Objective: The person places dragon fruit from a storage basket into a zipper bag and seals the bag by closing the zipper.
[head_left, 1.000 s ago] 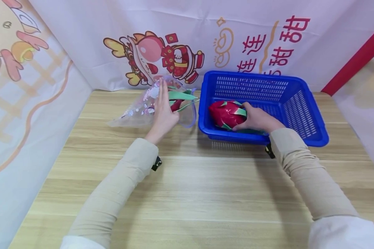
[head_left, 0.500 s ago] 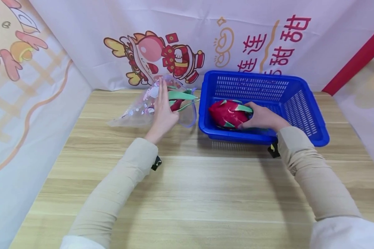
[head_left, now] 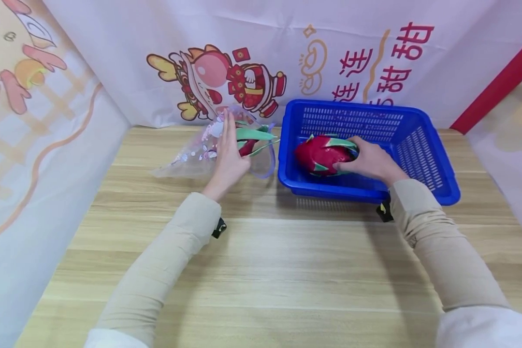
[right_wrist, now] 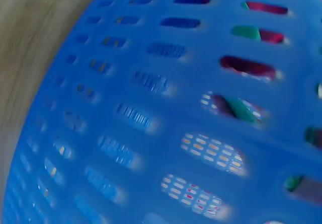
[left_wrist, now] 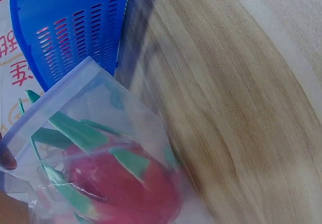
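A clear printed zip bag [head_left: 191,157] lies at the left of the blue basket [head_left: 445,188], its mouth towards the basket. Inside it sits a red artificial dragon fruit [left_wrist: 133,183], with green leaves poking out of the mouth. My left hand [head_left: 230,162] holds the bag near its mouth, the fingers pointing away from me and the thumb mostly hidden. In the basket, my right hand [head_left: 371,159] grips another dragon fruit [head_left: 319,155] by its leafy end, fingers on the far side and thumb on the near side. Through the basket slots, the right wrist view shows red and green patches.
The basket has slotted walls and a raised rim, and stands at the back of the wooden table [head_left: 261,270]. Printed cloth [head_left: 352,38] hangs behind it and at both sides.
My right hand has slid towards the leafy end of the dragon fruit, which has turned and shifted slightly to the right and back. The left hand and bag stay put.
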### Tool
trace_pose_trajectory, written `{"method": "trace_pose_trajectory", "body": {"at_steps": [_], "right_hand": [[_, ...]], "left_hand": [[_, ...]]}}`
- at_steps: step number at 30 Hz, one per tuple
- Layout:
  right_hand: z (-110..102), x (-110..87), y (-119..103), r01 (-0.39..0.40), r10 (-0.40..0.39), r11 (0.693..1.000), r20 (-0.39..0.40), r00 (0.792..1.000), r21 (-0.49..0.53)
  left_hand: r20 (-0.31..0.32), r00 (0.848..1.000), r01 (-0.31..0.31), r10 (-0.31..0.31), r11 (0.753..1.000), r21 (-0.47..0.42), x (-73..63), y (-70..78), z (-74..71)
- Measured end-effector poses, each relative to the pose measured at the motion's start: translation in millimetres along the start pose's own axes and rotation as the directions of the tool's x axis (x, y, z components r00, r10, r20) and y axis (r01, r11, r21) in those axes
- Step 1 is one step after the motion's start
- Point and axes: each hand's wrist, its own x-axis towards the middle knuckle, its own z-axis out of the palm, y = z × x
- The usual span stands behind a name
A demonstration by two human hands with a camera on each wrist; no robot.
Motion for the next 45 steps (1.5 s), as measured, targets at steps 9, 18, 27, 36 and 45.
{"method": "trace_pose_trajectory", "body": {"at_steps": [9, 18, 27, 36, 45], "right_hand": [[-19.1, -10.3, -33.2, 0.053, -0.014, 0.978, -0.194, 0.981, 0.200], [-14.1, -14.6, -85.1, 0.209, -0.184, 0.959, -0.137, 0.973, 0.194], [2.0, -5.3, -110.7, 0.277, -0.265, 0.954, -0.113, 0.958, 0.110], [16.9, -2.1, -124.5, 0.397, -0.410, 0.911, -0.155, 0.899, -0.108], [30.8, -2.3, -135.6, 0.425, -0.491, 0.848, -0.170, 0.854, -0.316]], "left_hand": [[0.044, 0.999, 0.034, -0.032, 0.998, -0.054, -0.5, -3.5, -5.4], [0.135, 0.990, 0.054, -0.034, 0.988, -0.146, 0.0, -4.5, -14.5], [0.218, 0.975, -0.008, 0.054, 0.979, -0.203, 0.4, -7.9, -18.9], [0.224, 0.971, -0.053, 0.079, 0.992, -0.118, 1.6, 1.8, -20.9], [0.255, 0.967, 0.030, 0.001, 0.993, -0.118, 2.1, 14.2, -24.1]]}}
